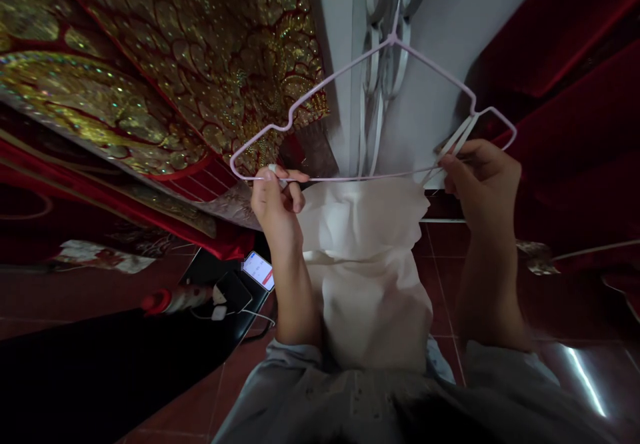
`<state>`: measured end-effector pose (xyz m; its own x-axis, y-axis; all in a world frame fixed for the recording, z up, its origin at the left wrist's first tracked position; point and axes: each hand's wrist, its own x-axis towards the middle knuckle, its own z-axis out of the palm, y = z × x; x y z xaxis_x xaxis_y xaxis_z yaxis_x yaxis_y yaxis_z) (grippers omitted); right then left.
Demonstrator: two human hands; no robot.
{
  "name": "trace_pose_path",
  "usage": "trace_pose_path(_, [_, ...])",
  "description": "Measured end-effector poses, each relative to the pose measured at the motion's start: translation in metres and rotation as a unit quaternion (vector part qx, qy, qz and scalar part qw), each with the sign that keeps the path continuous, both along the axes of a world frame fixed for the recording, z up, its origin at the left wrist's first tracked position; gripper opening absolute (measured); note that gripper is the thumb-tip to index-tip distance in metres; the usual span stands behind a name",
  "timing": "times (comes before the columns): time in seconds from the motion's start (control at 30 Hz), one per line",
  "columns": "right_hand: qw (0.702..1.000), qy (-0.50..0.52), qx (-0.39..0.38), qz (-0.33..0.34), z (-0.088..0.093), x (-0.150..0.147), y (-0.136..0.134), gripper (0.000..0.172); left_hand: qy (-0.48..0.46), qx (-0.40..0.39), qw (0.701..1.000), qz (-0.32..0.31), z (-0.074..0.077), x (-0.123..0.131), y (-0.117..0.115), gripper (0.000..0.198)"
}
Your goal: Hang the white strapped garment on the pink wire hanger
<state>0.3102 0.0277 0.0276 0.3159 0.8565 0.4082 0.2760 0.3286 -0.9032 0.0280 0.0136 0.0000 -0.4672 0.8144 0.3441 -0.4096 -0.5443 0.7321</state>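
A pale pink clothes hanger (393,39) is held up in front of me, its hook pointing away. My left hand (280,197) is closed around the left end of its bottom bar, with a small white piece at the fingertips that I cannot make out. My right hand (483,177) pinches thin white straps (463,134) that loop over the hanger's right notch. Below the bar hangs a cream-white garment (370,231) with a wavy right edge, draped down toward my lap. Its upper left corner is partly hidden by my left hand.
Red garments with gold sequins (240,44) hang at the left, and dark red cloth (575,111) hangs at the right. A black bench (210,267) holds a lit phone (260,271) and a red-capped bottle (170,299). Red tiles (440,284) cover the floor.
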Motion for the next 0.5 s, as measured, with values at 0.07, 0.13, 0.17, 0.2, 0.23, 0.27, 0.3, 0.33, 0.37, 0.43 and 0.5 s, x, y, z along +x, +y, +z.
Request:
trace_pose_path(0.07, [1.000, 0.004, 0.001, 0.004, 0.010, -0.003, -0.003, 0.018, 0.005, -0.025, 1.000, 0.003, 0.002, 0.000, -0.001, 0.035])
trace_pose_path(0.13, [1.000, 0.003, 0.005, -0.010, 0.018, -0.003, -0.006, 0.018, 0.014, -0.051, 0.999, 0.005, 0.004, -0.001, -0.003, 0.037])
trace_pose_path(0.17, [1.000, 0.005, 0.002, -0.018, 0.021, -0.002, -0.007, 0.018, 0.021, -0.058, 0.998, 0.006, 0.004, -0.001, -0.003, 0.038])
trace_pose_path(0.2, [1.000, 0.009, -0.001, -0.023, 0.023, 0.000, -0.008, 0.018, 0.027, -0.057, 0.998, 0.008, 0.004, -0.002, -0.003, 0.039])
trace_pose_path(0.23, [1.000, 0.017, -0.004, -0.024, 0.025, 0.003, -0.008, 0.019, 0.032, -0.052, 0.998, 0.011, 0.003, -0.003, -0.003, 0.040])
trace_pose_path(0.27, [1.000, 0.027, -0.005, -0.014, 0.025, 0.007, -0.007, 0.019, 0.036, -0.045, 0.998, 0.014, 0.003, -0.003, -0.002, 0.041])
trace_pose_path(0.3, [0.999, 0.037, 0.000, 0.006, 0.025, 0.011, -0.005, 0.017, 0.039, -0.038, 0.998, 0.017, 0.002, -0.003, -0.002, 0.042])
trace_pose_path(0.33, [0.998, 0.047, 0.014, 0.034, 0.024, 0.017, -0.001, 0.012, 0.041, -0.034, 0.998, 0.020, 0.001, -0.004, -0.002, 0.043])
trace_pose_path(0.37, [0.996, 0.056, 0.040, 0.064, 0.021, 0.024, 0.004, 0.011, 0.041, -0.034, 0.998, 0.021, 0.001, -0.003, -0.002, 0.044])
trace_pose_path(0.43, [0.985, 0.068, 0.113, 0.115, 0.010, 0.043, 0.018, 0.033, 0.038, -0.039, 0.998, 0.016, 0.001, -0.002, -0.002, 0.044])
trace_pose_path(0.5, [0.974, 0.079, 0.174, 0.124, -0.005, 0.065, 0.033, 0.052, 0.032, -0.034, 0.999, 0.005, 0.001, -0.001, -0.003, 0.045])
